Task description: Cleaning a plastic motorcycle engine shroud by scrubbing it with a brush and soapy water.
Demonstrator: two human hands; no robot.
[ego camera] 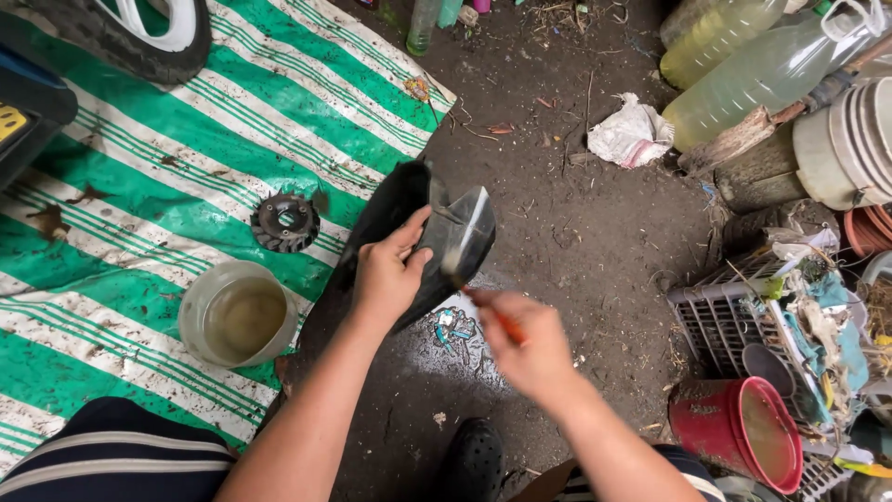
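**Brushing a black cover over bare ground**

The left hand (386, 274) has its grip closed on a black plastic cover (409, 237), thumb on its near face, holding it in the air above the dirt floor (576, 242) beside a green striped mat (186, 139). The right hand (525, 344) is closed around an orange-handled brush (497, 316), its blurred tip touching the cover's lower edge. The cover's long axis runs from lower left to upper right, its shiny end tilted toward the brush. Judged from this, short strokes along that axis, with the left hand steadying against the push, would serve best. A tub of cloudy liquid (240, 314) and a toothed black wheel (285, 221) sit on the mat nearby
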